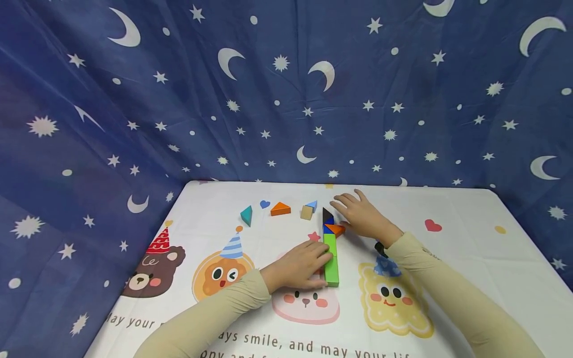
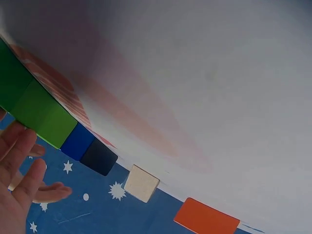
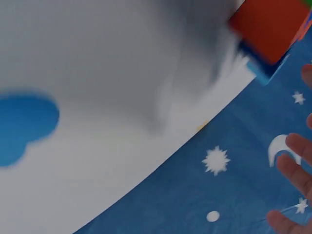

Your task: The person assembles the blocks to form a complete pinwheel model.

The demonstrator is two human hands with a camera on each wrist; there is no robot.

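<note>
Two bright green blocks (image 1: 331, 271) lie end to end on the white cloth, continuing at the far end into a blue block (image 1: 328, 222) and a black block (image 1: 327, 215). An orange triangular block (image 1: 338, 229) juts from the right side of this row, by the blue part. My left hand (image 1: 299, 266) has its loosely bent fingertips at the green blocks, with the thumb toward their near end. With fingers spread, my right hand (image 1: 363, 217) hovers beside the row's far end and holds nothing. Its fingers (image 3: 295, 170) show apart in the right wrist view.
Behind the row lie a wood-coloured block (image 1: 306, 213) and a light blue triangular block (image 1: 313, 204). Further left are another orange block (image 1: 280, 209) and a teal triangular block (image 1: 246, 216). A dark blue star-and-moon curtain (image 1: 268, 114) hangs behind the table.
</note>
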